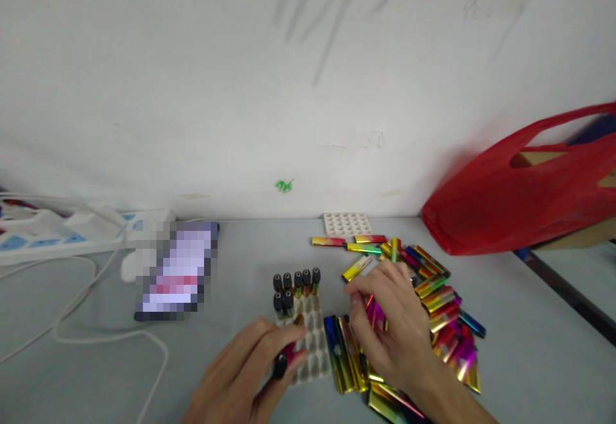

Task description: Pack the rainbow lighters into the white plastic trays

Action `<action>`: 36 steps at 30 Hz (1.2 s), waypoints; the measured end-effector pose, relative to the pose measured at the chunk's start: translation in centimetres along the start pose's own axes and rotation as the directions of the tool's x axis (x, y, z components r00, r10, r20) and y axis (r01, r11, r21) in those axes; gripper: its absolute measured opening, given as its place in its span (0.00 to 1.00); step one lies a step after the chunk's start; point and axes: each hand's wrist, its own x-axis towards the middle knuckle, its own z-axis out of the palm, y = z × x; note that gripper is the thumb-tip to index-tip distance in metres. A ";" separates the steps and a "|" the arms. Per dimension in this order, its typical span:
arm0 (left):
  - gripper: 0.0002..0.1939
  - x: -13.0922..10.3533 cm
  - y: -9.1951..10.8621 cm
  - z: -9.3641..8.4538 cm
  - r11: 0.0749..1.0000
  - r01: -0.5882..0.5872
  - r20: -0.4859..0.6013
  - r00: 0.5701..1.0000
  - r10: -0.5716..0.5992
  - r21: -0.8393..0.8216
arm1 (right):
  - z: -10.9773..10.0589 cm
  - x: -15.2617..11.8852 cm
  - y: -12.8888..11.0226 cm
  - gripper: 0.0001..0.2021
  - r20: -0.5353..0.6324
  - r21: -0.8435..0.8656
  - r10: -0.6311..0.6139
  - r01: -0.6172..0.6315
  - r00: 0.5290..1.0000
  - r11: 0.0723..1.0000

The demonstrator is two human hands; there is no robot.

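A white tray [315,334] with rows of round pockets lies in front of me. Several black-capped metallic tubes [298,283] stand upright in its far rows. My left hand [255,363] is over the tray's near left part, its thumb and fingers closed on a tilted pink tube with a black end [280,366]. My right hand [392,321] reaches over the left side of a pile of shiny multicoloured tubes [443,308]. Its fingers are curled, and whether they hold a tube is hidden. Blue-and-gold tubes [338,356] lie between the tray and my right hand.
A second white tray [347,224] rests by the wall. On the left are a phone [178,270], a power strip [91,231] and white cables [110,337]. A red bag [520,193] stands at the right.
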 end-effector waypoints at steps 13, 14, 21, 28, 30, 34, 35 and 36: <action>0.12 0.0 -1.5 1.3 0.945 -0.147 -0.077 0.981 0.176 0.294 | -0.4 0.4 0.4 0.10 -0.020 -0.010 0.030 -0.030 0.999 0.999; 0.11 0.2 -1.4 1.1 0.942 -0.169 -0.068 0.978 0.197 0.291 | -0.4 0.4 0.5 0.10 -0.024 -0.015 0.032 -0.033 0.999 0.999; 0.12 2.1 -0.7 0.9 0.941 -0.231 -0.033 0.969 0.246 0.247 | -0.4 0.2 0.8 0.09 -0.034 -0.037 0.064 -0.065 0.997 0.997; 0.15 2.4 -0.5 1.5 0.935 -0.226 -0.064 0.965 0.253 0.275 | -0.4 0.3 1.4 0.10 -0.010 -0.122 0.126 -0.126 0.992 0.984; 0.13 2.4 -0.6 1.5 0.936 -0.218 -0.079 0.965 0.249 0.277 | -0.2 0.1 1.7 0.08 0.030 -0.199 0.181 -0.172 0.983 0.965; 0.09 2.4 -0.9 1.6 0.936 -0.171 -0.136 0.966 0.221 0.309 | 0.5 -0.5 2.7 0.06 0.084 -0.475 0.326 -0.250 0.942 0.844; 0.08 2.4 -0.9 1.6 0.934 -0.169 -0.139 0.965 0.221 0.314 | 0.7 -0.7 3.0 0.08 0.082 -0.535 0.350 -0.255 0.933 0.805; 0.07 2.5 -0.9 1.6 0.933 -0.171 -0.140 0.964 0.224 0.317 | 0.8 -0.9 3.3 0.11 0.077 -0.581 0.364 -0.255 0.928 0.773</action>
